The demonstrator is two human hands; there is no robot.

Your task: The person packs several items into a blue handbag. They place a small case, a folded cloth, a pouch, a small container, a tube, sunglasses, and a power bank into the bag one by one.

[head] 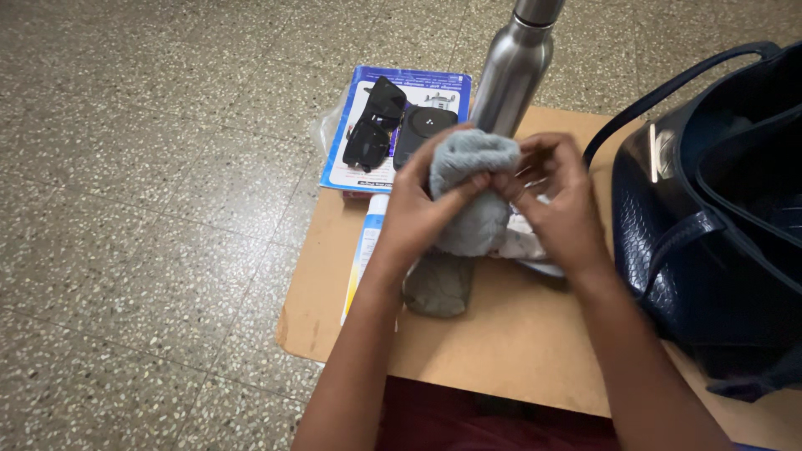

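Up over the middle of the desk (pixel 518 334), the left hand (pixel 418 213) and the right hand (pixel 558 196) both pinch a grey cloth (pixel 472 196), fingers closed on its folded top while its tail hangs down to touch the board. At 12 o'clock from the cloth stands a steel bottle (pixel 514 71); at 10 o'clock a blue booklet (pixel 359 171) carries sunglasses (pixel 373 124) and a black case (pixel 420 129) side by side. A white tube (pixel 365 250) lies at 8 o'clock beside the left wrist, and a navy bag (pixel 710 217) sits open at 3 o'clock.
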